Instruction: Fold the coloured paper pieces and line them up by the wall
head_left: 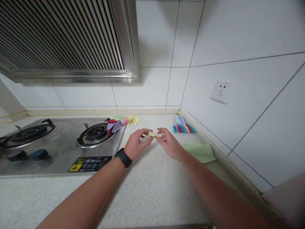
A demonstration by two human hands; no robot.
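A small folded piece of yellow paper (152,134) is pinched between the thumb and fingers of my left hand (137,142), just above the counter. Facing it from the other side, my right hand (170,144) has its thumb and fingers apart, the thumb tip close to the paper's right edge. Whether that thumb touches the paper, I cannot tell. Behind my right hand, several folded paper pieces (183,128) in blue, red, purple and yellow stand in a row. A flat light green sheet (200,152) lies beside my right forearm.
On the left is a steel gas stove (64,140), with a range hood (71,38) overhead. Red, purple, pink and yellow paper pieces (116,126) lie over the stove's right edge and onto the speckled counter (152,190). A socket (224,91) is on the right tiled wall.
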